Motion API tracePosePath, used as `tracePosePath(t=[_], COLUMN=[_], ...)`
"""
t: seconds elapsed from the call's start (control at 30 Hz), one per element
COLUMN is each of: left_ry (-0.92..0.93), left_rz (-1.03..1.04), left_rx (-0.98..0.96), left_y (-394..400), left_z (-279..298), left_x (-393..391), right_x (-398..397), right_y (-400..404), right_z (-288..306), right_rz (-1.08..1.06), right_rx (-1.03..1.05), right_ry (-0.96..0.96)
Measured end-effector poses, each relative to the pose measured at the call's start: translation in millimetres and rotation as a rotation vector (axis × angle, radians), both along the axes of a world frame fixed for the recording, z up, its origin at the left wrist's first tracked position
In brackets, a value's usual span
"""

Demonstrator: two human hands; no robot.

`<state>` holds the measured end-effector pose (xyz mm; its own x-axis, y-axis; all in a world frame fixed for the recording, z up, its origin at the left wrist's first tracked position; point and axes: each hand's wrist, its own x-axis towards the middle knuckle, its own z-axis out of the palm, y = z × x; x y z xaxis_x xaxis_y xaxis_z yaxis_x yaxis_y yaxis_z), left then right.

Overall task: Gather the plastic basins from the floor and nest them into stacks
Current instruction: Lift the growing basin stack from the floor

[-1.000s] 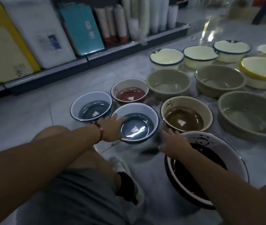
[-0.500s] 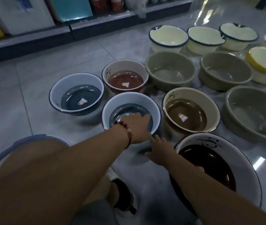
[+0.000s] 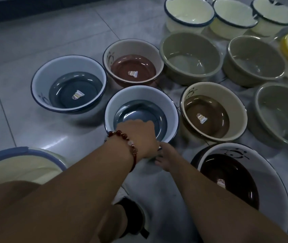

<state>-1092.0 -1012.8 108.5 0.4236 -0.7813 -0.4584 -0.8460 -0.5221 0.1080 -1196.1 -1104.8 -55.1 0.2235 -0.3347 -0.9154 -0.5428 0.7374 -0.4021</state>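
Blue basin (image 3: 140, 109), tiled floor (image 3: 34, 50): your left hand (image 3: 139, 135) hooks curled fingers over its near rim; your right hand (image 3: 166, 156) grips that rim's outside, fingers hidden.

Bare tiled floor (image 3: 34, 50) open at left — right side crowded, basins (image 3: 190, 57) nearly rim to rim

The left hand (image 3: 140, 137) hides the blue basin (image 3: 140, 109) near rim; its fingers are unseen. The blue-rimmed cream basin (image 3: 19, 161) is edge-cropped.
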Motion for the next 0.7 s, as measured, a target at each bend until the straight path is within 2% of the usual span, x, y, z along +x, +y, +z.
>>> tracePosePath(t=[0.1, 0.2, 0.4, 0.5, 0.7], left_ry=[0.017, 0.045, 0.057, 0.083, 0.067], left_rz=[0.009, 0.018, 0.003, 0.011, 0.031], left_rx=[0.044, 0.040, 0.010, 0.057, 0.079], left_y=[-1, -4, -2, 4, 5], left_z=[3, 5, 6, 4, 10], left_x=[6, 11, 2, 0, 11], right_x=[2, 6, 5, 8, 24], right_y=[-3, -4, -15, -6, -6], right_z=[-9, 1, -22, -16, 4], right_rz=[-0.199, -0.292, -0.312, -0.413, -0.315], right_rx=[0.068, 0.103, 0.216, 0.233, 0.152], right_ry=[-0.028, -0.024, -0.082, -0.112, 0.016])
